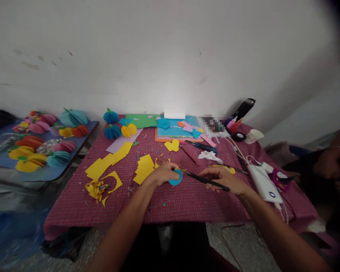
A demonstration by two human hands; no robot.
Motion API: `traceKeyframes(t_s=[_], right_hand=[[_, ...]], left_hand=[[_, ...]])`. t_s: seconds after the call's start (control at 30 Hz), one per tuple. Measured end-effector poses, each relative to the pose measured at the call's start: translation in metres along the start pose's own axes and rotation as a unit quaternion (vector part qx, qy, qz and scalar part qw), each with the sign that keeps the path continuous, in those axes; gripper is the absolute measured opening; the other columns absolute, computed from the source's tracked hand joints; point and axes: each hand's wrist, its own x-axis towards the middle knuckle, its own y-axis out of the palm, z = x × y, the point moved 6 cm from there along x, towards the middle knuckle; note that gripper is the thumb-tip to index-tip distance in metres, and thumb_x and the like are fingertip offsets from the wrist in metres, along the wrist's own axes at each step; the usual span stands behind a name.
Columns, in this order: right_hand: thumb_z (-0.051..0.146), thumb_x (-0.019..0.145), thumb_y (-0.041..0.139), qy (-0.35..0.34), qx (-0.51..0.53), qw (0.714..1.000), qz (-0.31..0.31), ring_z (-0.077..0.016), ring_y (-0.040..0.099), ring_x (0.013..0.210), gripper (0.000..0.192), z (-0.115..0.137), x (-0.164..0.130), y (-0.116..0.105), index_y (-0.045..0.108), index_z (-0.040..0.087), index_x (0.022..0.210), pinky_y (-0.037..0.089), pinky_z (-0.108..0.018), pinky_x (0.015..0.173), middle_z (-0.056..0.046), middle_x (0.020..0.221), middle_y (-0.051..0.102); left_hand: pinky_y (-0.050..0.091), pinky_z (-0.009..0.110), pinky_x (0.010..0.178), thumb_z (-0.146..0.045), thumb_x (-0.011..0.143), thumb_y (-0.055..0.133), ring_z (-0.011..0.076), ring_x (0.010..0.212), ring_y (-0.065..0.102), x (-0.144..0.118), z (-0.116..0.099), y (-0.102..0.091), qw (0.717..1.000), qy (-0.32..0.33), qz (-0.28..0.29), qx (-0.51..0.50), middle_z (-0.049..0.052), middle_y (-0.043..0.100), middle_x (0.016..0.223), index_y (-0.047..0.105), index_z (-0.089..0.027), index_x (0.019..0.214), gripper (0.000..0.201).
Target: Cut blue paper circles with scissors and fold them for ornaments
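My left hand (pixel 166 173) is closed at the middle of the table, its fingers pinched on the edge of a round blue paper piece (pixel 175 178). My right hand (pixel 219 178) grips a slim black-handled tool (pixel 208 182), whose thin tip points left toward the blue paper. A bit of yellow shows by the tip; whether it touches the tool or the paper I cannot tell. Just left of my left hand lies a stack of yellow paper (pixel 144 169). Beyond the hands are yellow paper rounds (pixel 172 145). Another yellow piece (pixel 225 169) lies behind my right hand.
Yellow offcuts (pixel 96 189) and yellow sheets (pixel 102 165) lie left on the checked tablecloth (pixel 181 211). Folded-paper fruits stand at the back left and on a blue side table (pixel 42 174). A power bank (pixel 265 185) with cables, a paper cup (pixel 254 136) and a black flask (pixel 244 108) are right.
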Motion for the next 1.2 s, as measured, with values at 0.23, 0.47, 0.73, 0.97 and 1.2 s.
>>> traceKeyframes(t_s=[0.23,0.47,0.73,0.97,1.2], right_hand=[[0.042,0.079,0.071,0.022,-0.022,1.0,-0.003,-0.0085,0.053,0.05,0.043,0.007,0.0,-0.007,0.067,0.016,0.113,0.039,-0.017,0.044,-0.001,0.071,0.065],[0.039,0.076,0.074,0.034,-0.039,0.998,0.02,-0.0094,0.054,0.054,0.042,0.018,0.001,-0.011,0.07,0.016,0.111,0.038,-0.018,0.046,-0.003,0.081,0.068],[0.041,0.078,0.073,0.036,-0.03,0.999,0.028,-0.0098,0.054,0.053,0.043,0.019,0.004,-0.011,0.067,0.017,0.114,0.041,-0.019,0.048,-0.002,0.075,0.066],[0.047,0.08,0.07,0.008,-0.021,0.999,0.034,-0.0103,0.055,0.056,0.044,0.017,0.005,-0.003,0.068,0.016,0.112,0.039,-0.018,0.046,-0.002,0.076,0.066],[0.043,0.082,0.069,0.015,-0.029,0.999,0.026,-0.0094,0.054,0.054,0.042,0.017,0.005,-0.007,0.067,0.017,0.115,0.039,-0.018,0.046,-0.002,0.075,0.066]], left_hand=[[0.03,0.021,0.046,-0.02,0.059,0.061,0.0079,0.05,0.04,-0.001,-0.002,0.001,0.999,0.01,0.013,0.041,-0.006,0.045,0.055,0.055,-0.016,0.062,0.007],[0.029,0.022,0.045,-0.021,0.06,0.058,0.0089,0.05,0.04,-0.003,-0.004,0.002,0.997,0.007,0.013,0.073,-0.006,0.046,0.055,0.055,-0.017,0.063,0.006],[0.028,0.021,0.045,-0.02,0.057,0.06,0.0091,0.05,0.041,-0.001,-0.002,-0.002,0.998,0.01,0.0,0.061,-0.006,0.046,0.054,0.056,-0.016,0.062,0.007],[0.027,0.021,0.045,-0.022,0.058,0.061,0.0084,0.049,0.039,0.002,0.004,-0.003,0.999,0.017,-0.007,0.04,-0.006,0.045,0.053,0.057,-0.016,0.062,0.008],[0.029,0.021,0.045,-0.021,0.058,0.061,0.0087,0.049,0.04,0.001,0.002,-0.002,0.999,0.001,0.0,0.036,-0.006,0.045,0.054,0.056,-0.016,0.063,0.009]])
